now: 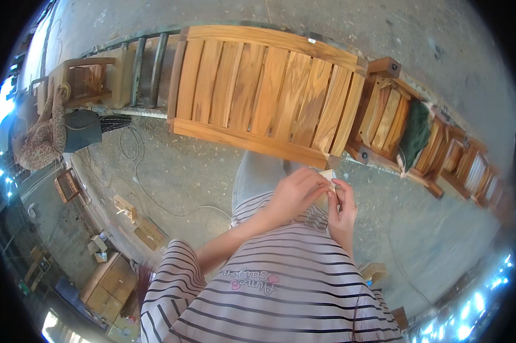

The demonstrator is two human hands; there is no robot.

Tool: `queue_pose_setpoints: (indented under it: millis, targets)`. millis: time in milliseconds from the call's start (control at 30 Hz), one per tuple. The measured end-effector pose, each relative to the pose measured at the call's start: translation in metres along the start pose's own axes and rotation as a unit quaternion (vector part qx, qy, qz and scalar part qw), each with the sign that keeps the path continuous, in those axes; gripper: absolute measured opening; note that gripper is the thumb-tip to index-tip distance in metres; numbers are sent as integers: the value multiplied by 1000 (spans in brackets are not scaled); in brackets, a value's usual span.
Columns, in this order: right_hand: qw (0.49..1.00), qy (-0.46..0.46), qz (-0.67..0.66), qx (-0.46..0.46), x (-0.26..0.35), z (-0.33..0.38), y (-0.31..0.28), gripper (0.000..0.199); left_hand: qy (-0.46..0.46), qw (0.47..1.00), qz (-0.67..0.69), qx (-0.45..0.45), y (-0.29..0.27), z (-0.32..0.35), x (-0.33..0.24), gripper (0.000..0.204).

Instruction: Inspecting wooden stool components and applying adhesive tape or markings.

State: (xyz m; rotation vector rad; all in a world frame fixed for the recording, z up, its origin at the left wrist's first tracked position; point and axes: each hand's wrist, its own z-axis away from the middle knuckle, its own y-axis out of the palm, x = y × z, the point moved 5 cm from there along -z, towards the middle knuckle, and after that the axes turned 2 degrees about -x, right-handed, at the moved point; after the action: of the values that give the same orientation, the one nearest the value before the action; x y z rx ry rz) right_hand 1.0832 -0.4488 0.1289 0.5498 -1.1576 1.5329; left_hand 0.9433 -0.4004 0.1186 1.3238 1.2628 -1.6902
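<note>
My left hand (299, 191) and my right hand (342, 210) meet in front of my waist, fingers closed on a small pale piece (328, 174). It looks thin and flat, perhaps folded, but its kind is too small to make out, and my fingers cover part of it. Just beyond my hands lies a slatted wooden panel (261, 86) with a frame of orange-brown wood. Its near right corner is close to the pale piece. A small white spot (311, 40) shows on the panel's far rail.
A metal rack (162, 68) carries the panel. More slatted wooden pieces (389, 117) line up at the right, a dark green cloth (415, 134) over them. At the left are a wooden frame (89, 80) and a leopard-patterned cloth (45, 137). A cable (172, 212) crosses the floor.
</note>
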Motion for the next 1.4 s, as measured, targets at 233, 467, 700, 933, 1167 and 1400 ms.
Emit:
queue_pose_setpoints:
  millis: [233,467,700,933,1167,1400]
  targets:
    - [997,-63,21,41,19,2,1,22,-78,995,55,-29,-10,5,-3,24]
    - [988,-126,41,76,28,-1,12,17,69,992,-30,-98,-28,17,-15,15]
    - [972,-189,114,79,22,-13,31,11,35,988,-72,-134,-37,28,-8,13]
    - [968,-166,180,53,19,-17,41,10,-21,986,10,-162,-37,21,8,13]
    - [941,-298,158,2,28,-24,49,12,-103,971,111,-184,-33,20,20,16]
    - [929,-324,179,2,15,-30,59,15,-125,965,140,-183,-25,25,43,21]
